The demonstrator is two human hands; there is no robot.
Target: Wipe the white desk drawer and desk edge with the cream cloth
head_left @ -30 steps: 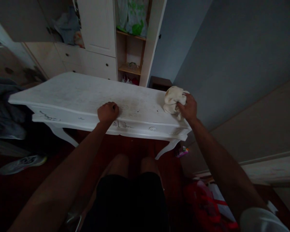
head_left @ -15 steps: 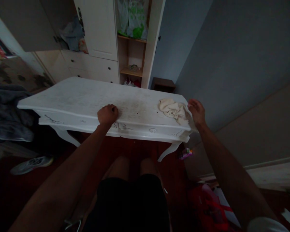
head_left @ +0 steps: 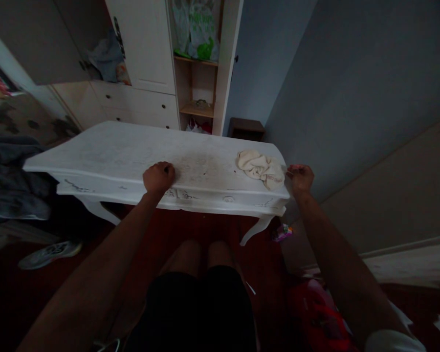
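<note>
Two hands are showing, both at the table (head_left: pixel 106 151) in mid-frame. How is the left hand (head_left: pixel 158 177) sitting? (A)

It is resting as a closed fist on the front edge, centre of frame, fingers folded in, holding nothing loose. Judging by the straight arm, it is probably bracing weight there. (B)

And the right hand (head_left: pixel 299 179)? (A)

It is curling at the table's right end, fingers folded in, seemingly clasping that edge. It is sitting just beside the cloth (head_left: pixel 260 167); whether a fingertip is touching the fabric, I cannot tell. (B)

Where is the cloth lying? (A)

It is lying bunched on the top near the right end, right of centre, with neither hand gripping it. The crumpled shape is suggesting it is sitting loose, not folded. (B)

Surroundings? (A)

A wardrobe (head_left: pixel 146 54) is standing behind the table at upper centre, with bags (head_left: pixel 196 29) sitting in its open top bay. A shoe (head_left: pixel 47 250) is lying on the floor at lower left, well apart from both hands. (B)
</note>
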